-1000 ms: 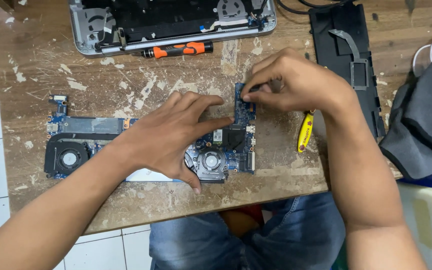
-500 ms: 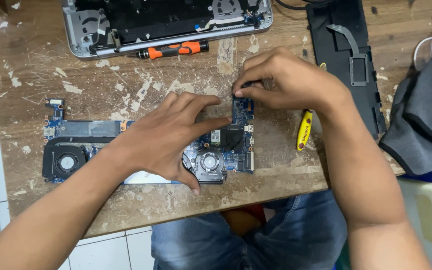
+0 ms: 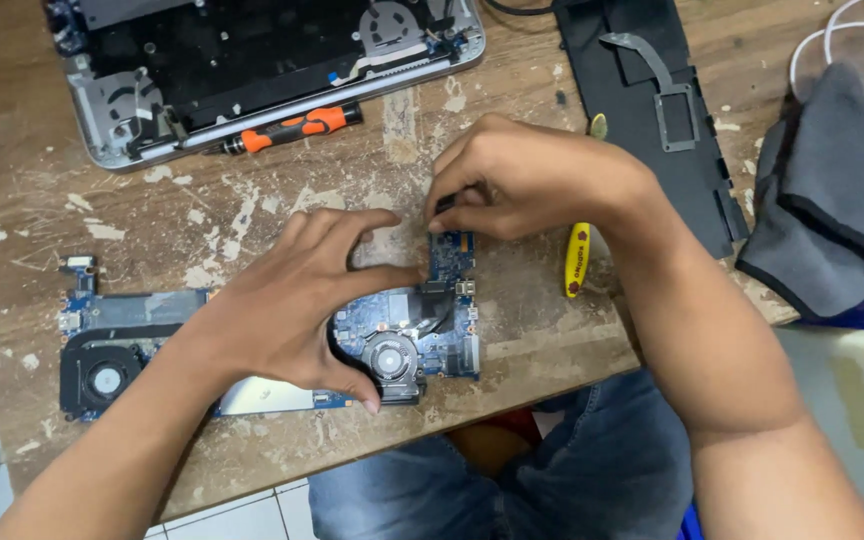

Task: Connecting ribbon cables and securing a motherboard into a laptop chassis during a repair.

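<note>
The left hand (image 3: 292, 300) presses the motherboard (image 3: 412, 330) flat near the tabletop's front edge; the right hand (image 3: 522, 180), fingertips pinched together, grips its far end.

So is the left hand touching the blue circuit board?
Touching. The head view shows the left hand spread over the blue circuit board, thumb and fingertip pressed on it.

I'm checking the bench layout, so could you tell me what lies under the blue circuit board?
Under the blue circuit board is the paint-flecked wooden table. The left hand covers its middle, so anything there is hidden.
</note>
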